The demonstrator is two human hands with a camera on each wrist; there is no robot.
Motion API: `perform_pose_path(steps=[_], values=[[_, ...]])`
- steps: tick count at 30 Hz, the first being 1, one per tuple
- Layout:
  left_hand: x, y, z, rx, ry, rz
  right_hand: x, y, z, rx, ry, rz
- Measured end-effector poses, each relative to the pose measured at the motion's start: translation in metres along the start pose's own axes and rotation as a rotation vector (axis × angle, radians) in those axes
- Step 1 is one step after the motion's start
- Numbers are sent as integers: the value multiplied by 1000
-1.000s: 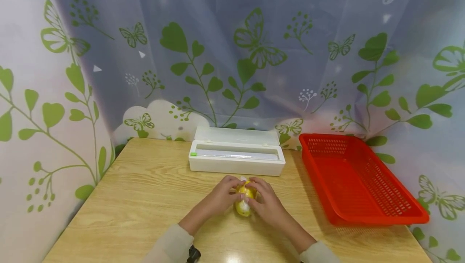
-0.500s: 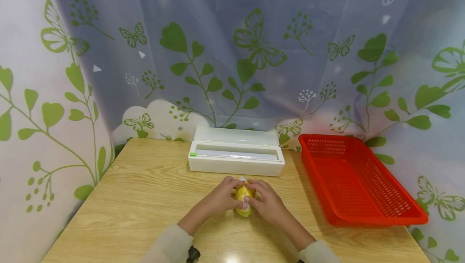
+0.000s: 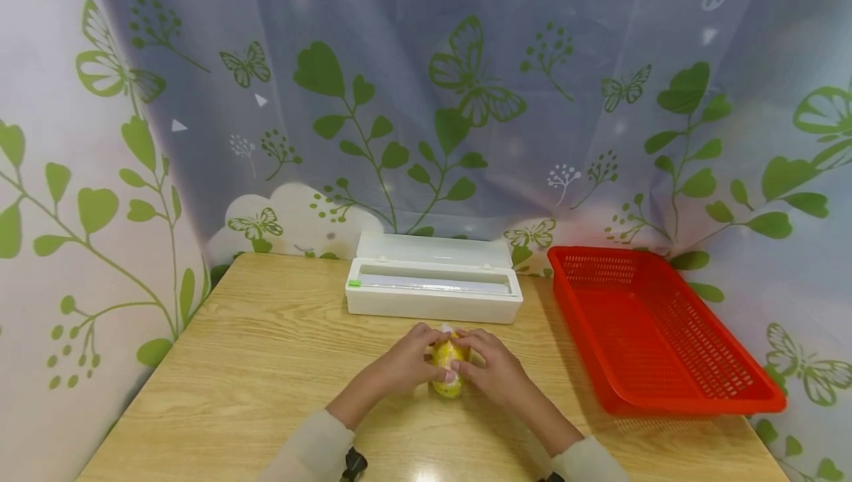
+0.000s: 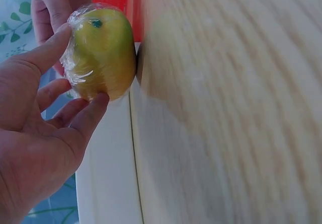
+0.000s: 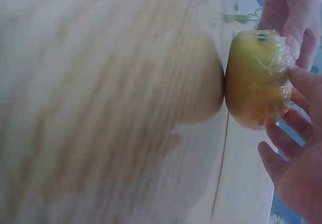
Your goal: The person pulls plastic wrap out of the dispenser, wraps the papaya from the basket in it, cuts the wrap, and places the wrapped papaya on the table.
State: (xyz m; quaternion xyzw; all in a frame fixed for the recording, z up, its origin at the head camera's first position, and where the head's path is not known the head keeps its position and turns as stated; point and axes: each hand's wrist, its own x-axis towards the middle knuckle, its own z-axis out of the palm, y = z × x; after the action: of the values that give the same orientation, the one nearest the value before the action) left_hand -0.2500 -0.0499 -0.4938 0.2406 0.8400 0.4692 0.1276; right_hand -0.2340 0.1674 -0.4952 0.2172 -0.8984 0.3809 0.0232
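A yellow-green fruit (image 3: 448, 389) wrapped in clear cling film rests on the wooden table, between both hands. From its left side my left hand (image 3: 407, 358) holds it, thumb at the near side and fingertips at the far side. My right hand (image 3: 494, 370) grips the opposite side in the same way. Up close in the left wrist view, the film on the fruit (image 4: 108, 53) looks wrinkled and bunched on the upper side, near the fingertips. A small green stem spot shows at one end. Fingers partly cover the fruit in the head view.
Just beyond the hands stands a long white cling film dispenser (image 3: 434, 307), lid raised, with a roll inside and a green slider (image 3: 355, 283) at its left end. A red plastic basket (image 3: 602, 371) sits at the right. Patterned curtains (image 3: 413, 97) surround the wooden table (image 3: 266, 334).
The thumbs have shifted slightly over the wrapped fruit and now sit closer together. Both hands otherwise stay in place around it; dispenser and basket have not moved.
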Motion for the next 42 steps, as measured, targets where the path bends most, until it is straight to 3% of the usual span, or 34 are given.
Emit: perform_pose_path(steps=[6, 12, 19, 26, 33, 37, 42], values=[[1, -2, 1, -36, -5, 16, -1, 2, 1, 9, 18, -3], [3, -3, 3, 1, 34, 36, -1, 3, 2, 34, 49, -52], [3, -2, 5, -33, 27, 19, 0, 3, 5, 82, 84, 33], [1, -1, 4, -5, 41, 34, 6, 2, 10, 70, 142, 38], [1, -4, -2, -33, -12, 55, 5, 6, 1, 134, 46, -5], [3, -6, -1, -26, 17, 45, 3, 12, -4, 165, -32, -33], [4, -2, 3, 26, 67, 34, 5, 16, -3, 152, -27, -73]])
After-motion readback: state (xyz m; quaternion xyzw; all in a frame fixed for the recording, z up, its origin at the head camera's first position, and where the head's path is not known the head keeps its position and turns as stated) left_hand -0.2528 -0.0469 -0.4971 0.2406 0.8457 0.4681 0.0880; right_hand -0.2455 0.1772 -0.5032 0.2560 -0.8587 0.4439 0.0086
